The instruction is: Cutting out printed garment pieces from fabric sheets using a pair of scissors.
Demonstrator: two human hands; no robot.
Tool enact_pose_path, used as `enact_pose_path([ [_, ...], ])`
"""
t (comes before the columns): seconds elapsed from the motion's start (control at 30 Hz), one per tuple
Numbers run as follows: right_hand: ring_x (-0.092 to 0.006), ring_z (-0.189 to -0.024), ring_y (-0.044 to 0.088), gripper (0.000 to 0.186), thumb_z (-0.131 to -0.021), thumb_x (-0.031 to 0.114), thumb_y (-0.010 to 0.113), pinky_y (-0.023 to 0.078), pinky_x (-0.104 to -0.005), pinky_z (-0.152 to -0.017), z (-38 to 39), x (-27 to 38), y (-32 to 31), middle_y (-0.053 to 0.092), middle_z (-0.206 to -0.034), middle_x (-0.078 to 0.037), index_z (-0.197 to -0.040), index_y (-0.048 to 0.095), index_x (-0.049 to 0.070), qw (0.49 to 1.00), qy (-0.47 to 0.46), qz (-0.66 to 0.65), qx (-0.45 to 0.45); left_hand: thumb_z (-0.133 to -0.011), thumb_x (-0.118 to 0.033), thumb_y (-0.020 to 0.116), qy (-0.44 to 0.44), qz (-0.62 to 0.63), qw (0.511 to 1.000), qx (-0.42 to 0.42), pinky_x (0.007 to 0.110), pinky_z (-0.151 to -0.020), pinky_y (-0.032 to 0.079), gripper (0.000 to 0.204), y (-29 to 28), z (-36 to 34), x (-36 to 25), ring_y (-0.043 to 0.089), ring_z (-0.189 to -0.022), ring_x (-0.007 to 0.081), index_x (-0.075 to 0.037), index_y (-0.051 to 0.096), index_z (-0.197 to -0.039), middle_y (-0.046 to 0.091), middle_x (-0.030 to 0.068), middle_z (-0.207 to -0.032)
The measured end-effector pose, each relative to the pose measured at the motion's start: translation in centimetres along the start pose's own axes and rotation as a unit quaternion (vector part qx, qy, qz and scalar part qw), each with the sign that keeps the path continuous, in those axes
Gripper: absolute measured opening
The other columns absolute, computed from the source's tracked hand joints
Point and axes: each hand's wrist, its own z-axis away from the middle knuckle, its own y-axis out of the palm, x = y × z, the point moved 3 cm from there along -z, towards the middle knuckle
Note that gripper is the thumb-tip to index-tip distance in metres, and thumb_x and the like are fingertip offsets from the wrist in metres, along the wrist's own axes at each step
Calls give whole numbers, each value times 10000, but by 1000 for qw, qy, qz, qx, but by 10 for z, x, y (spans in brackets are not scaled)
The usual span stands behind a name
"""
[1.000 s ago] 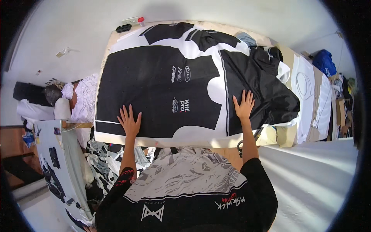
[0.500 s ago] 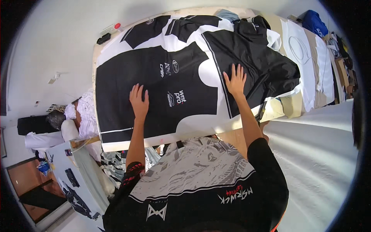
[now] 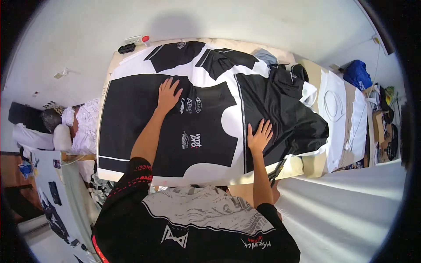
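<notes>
A large sheet of printed fabric lies spread over the table, with black garment panels divided by white areas. My left hand [image 3: 169,95] rests flat, fingers apart, near the far edge of the large black body panel [image 3: 131,118], which carries white logos. My right hand [image 3: 260,136] also lies flat with spread fingers, on a second black panel [image 3: 289,109] just right of its striped edge. That second panel is wrinkled and bunched toward the right. Two smaller black panels [image 3: 177,57] [image 3: 226,61] lie along the far side. Neither hand grips anything.
A dark, slim tool [image 3: 279,168] lies at the table's near edge, right of my right forearm. White sheets [image 3: 326,118] with a coiled cord [image 3: 333,105] lie at the right. A black object [image 3: 126,48] and a red-topped container [image 3: 146,40] stand at the far left corner.
My left hand has slid away from me to the panel's far edge. My right hand has moved nearer to me along the striped edge. The view has tilted upward.
</notes>
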Motion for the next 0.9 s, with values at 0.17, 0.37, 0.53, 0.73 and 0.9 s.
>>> enact_pose_path([
  [0.17,-450,-1585,259,908,-1029,666,503,165,-621,-1277,2,-7,6,330,-1695,-267,-1619,396,-16,998,53,26,16,-1012,-545,632,-124,-84,987,56,686,-1203,291,650,33,-7,46,366,-1525,452,-184,553,-1547,397,226,-1657],
  [0.37,-463,-1553,319,770,-1006,514,657,219,-614,-1259,-31,23,-17,411,-1645,-263,-1556,483,4,998,47,-17,46,-1042,-568,580,-166,-129,977,33,705,-1223,232,680,37,-14,61,318,-1561,455,-132,540,-1562,404,267,-1651],
  [0.53,-444,-1466,459,520,-980,286,736,325,-590,-1213,-149,133,15,508,-1574,-228,-1420,621,35,959,-201,-186,-74,-1033,-572,587,-214,-187,959,-13,718,-1190,282,680,22,-24,134,368,-1517,493,-128,551,-1547,434,273,-1619],
  [0.73,-463,-1463,453,622,-1028,417,645,344,-631,-1187,-246,159,90,514,-1566,-253,-1519,541,49,956,-270,-116,16,-1004,-603,596,-296,-250,922,15,735,-1160,310,724,15,-21,190,371,-1514,479,-137,547,-1556,441,254,-1624],
  [0.9,-467,-1522,360,722,-1050,528,570,251,-583,-1255,-264,100,123,423,-1637,-272,-1558,505,19,979,-200,-25,13,-998,-656,570,-336,-237,911,-12,698,-1222,229,753,7,-6,205,326,-1550,464,-145,554,-1550,410,236,-1658],
])
